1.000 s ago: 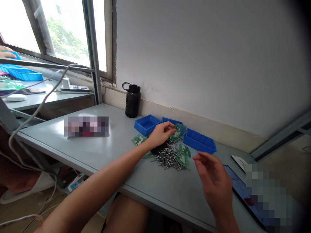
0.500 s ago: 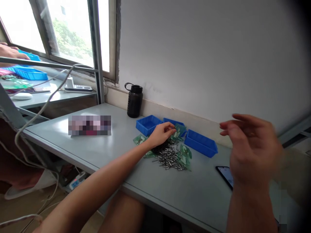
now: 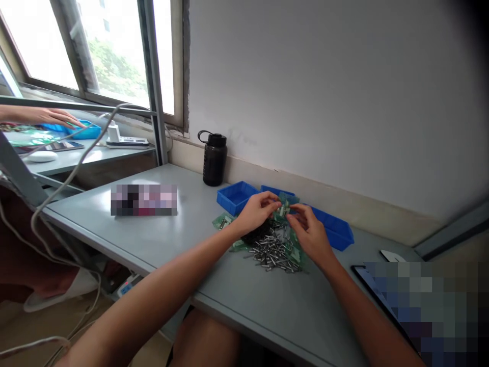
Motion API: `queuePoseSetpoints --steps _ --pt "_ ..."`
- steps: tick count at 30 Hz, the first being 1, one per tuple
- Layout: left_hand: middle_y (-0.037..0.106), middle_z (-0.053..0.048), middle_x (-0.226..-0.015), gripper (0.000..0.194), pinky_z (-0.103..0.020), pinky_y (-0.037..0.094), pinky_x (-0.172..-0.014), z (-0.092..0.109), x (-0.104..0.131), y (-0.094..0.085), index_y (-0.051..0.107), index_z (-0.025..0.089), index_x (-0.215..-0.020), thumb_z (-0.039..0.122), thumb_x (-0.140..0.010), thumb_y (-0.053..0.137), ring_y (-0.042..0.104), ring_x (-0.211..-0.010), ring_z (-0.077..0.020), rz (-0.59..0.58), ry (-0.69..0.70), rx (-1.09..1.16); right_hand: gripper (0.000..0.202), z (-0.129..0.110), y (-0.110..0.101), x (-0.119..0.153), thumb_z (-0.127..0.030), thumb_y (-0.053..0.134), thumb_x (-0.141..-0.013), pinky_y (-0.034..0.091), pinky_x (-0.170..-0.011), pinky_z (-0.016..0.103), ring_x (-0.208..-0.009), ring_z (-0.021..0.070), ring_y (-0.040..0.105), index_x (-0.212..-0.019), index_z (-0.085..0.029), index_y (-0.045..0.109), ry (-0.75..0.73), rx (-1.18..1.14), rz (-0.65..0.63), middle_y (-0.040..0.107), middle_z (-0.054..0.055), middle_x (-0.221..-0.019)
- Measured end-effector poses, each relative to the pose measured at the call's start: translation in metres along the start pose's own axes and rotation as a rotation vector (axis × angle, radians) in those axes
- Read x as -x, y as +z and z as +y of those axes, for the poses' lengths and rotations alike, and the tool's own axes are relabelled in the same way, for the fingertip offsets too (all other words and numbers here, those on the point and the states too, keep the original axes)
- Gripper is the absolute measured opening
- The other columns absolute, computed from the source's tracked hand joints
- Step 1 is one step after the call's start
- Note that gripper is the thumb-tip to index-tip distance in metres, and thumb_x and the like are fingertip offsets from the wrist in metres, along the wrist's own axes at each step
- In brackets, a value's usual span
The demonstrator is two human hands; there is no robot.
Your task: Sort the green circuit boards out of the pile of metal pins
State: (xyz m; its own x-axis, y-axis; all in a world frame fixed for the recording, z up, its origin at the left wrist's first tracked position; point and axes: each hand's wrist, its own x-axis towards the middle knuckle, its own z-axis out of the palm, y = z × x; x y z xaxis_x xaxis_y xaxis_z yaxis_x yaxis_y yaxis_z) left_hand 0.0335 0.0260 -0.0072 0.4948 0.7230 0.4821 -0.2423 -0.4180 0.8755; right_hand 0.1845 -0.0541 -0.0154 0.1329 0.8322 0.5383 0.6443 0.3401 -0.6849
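Note:
A small green plastic bag (image 3: 283, 209) with pale parts inside is between my two hands, above a heap of parts. My left hand (image 3: 259, 210) pinches its left side between thumb and fingers. From the right, the curled fingers of my right hand (image 3: 310, 230) grip the other side. Right below lies a pile of short metal pins (image 3: 273, 251), with dark pieces at its back left. Another green bag (image 3: 222, 221) rests left of the pile, and one more (image 3: 294, 250) lies at its right, partly under my right hand.
Along the wall stand blue bins: one on the left (image 3: 237, 198), one behind my hands (image 3: 278, 191), one on the right (image 3: 336, 229). A dark bottle (image 3: 214, 160) is at the back. A tablet-like device (image 3: 372, 285) lies right. Another person's hand (image 3: 57, 117) works at the far-left table.
My right hand has come down from the raised position at the right to the green bag. My left hand has stayed at the bag. The view has shifted slightly.

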Motion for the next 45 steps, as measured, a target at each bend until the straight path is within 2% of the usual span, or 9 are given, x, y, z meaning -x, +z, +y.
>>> queuePoseSetpoints --steps 2,6,12,17,21,29,37,45 --pt "0.048 0.003 -0.06 0.018 -0.021 0.038 -0.048 0.001 0.0 0.0 0.054 0.013 -0.084 0.03 -0.08 0.058 0.046 -0.048 -0.0072 -0.003 0.0 0.018 0.029 0.001 0.002 0.005 -0.039 0.052 -0.083 0.05 -0.074 0.037 -0.088 0.0221 0.062 -0.108 -0.024 0.052 0.024 -0.067 -0.008 0.062 0.006 -0.095" --pt "0.045 0.004 -0.057 0.021 -0.02 0.036 -0.046 0.0 0.0 -0.002 0.053 0.014 -0.09 0.032 -0.081 0.057 0.042 -0.045 -0.0062 -0.031 0.003 -0.014 0.035 0.002 0.005 0.006 -0.039 0.053 -0.082 0.051 -0.067 0.034 -0.078 0.0192 0.061 -0.115 -0.025 0.049 0.049 -0.147 0.08 0.058 0.005 -0.094" --pt "0.046 0.005 -0.059 0.037 -0.021 0.037 -0.049 -0.002 0.004 -0.002 0.047 0.018 -0.117 0.032 -0.084 0.054 0.044 -0.049 -0.0084 -0.081 0.023 -0.088 0.029 0.009 0.001 0.003 -0.039 0.053 -0.082 0.048 -0.058 0.029 -0.07 0.0181 0.057 -0.105 -0.022 0.057 0.075 -0.135 0.045 0.057 0.004 -0.082" --pt "0.049 0.003 -0.062 0.027 -0.021 0.036 -0.049 -0.006 0.004 -0.003 0.058 0.016 -0.095 0.036 -0.078 0.06 0.046 -0.052 -0.009 -0.174 -0.039 -0.138 0.029 0.011 -0.001 0.002 -0.042 0.055 -0.08 0.046 -0.058 0.029 -0.071 0.0191 0.057 -0.1 -0.022 0.058 0.077 -0.14 0.006 0.059 0.004 -0.081" --pt "0.047 0.004 -0.058 0.029 -0.02 0.034 -0.048 -0.01 0.004 -0.004 0.056 0.015 -0.087 0.037 -0.072 0.067 0.044 -0.052 -0.0082 -0.193 -0.074 -0.12 0.027 0.012 0.0 0.003 -0.043 0.057 -0.078 0.046 -0.058 0.028 -0.073 0.0193 0.059 -0.095 -0.022 0.058 0.089 -0.147 -0.016 0.062 0.004 -0.085" --pt "0.048 0.003 -0.062 0.02 -0.02 0.033 -0.051 -0.009 0.005 -0.002 0.054 0.013 -0.073 0.031 -0.074 0.064 0.042 -0.055 -0.0076 -0.224 -0.047 -0.119 0.021 0.016 0.005 0.002 -0.041 0.061 -0.075 0.046 -0.052 0.027 -0.067 0.0173 0.056 -0.083 -0.021 0.056 0.143 -0.243 -0.018 0.059 0.003 -0.081" --pt "0.052 0.001 -0.066 0.017 -0.021 0.034 -0.052 -0.003 0.006 -0.002 0.06 0.014 -0.081 0.03 -0.076 0.061 0.043 -0.056 -0.0085 -0.221 -0.051 -0.154 0.023 0.013 0.003 0.001 -0.042 0.063 -0.072 0.046 -0.051 0.028 -0.063 0.0165 0.055 -0.079 -0.021 0.056 0.161 -0.246 0.011 0.058 0.003 -0.077" --pt "0.055 0.0 -0.069 0.017 -0.021 0.036 -0.057 -0.009 0.004 -0.001 0.06 0.013 -0.078 0.029 -0.075 0.063 0.046 -0.061 -0.0098 -0.198 -0.019 -0.144 0.028 0.011 0.002 0.002 -0.044 0.065 -0.07 0.045 -0.051 0.027 -0.064 0.017 0.055 -0.081 -0.021 0.053 0.181 -0.252 0.029 0.057 0.001 -0.073"
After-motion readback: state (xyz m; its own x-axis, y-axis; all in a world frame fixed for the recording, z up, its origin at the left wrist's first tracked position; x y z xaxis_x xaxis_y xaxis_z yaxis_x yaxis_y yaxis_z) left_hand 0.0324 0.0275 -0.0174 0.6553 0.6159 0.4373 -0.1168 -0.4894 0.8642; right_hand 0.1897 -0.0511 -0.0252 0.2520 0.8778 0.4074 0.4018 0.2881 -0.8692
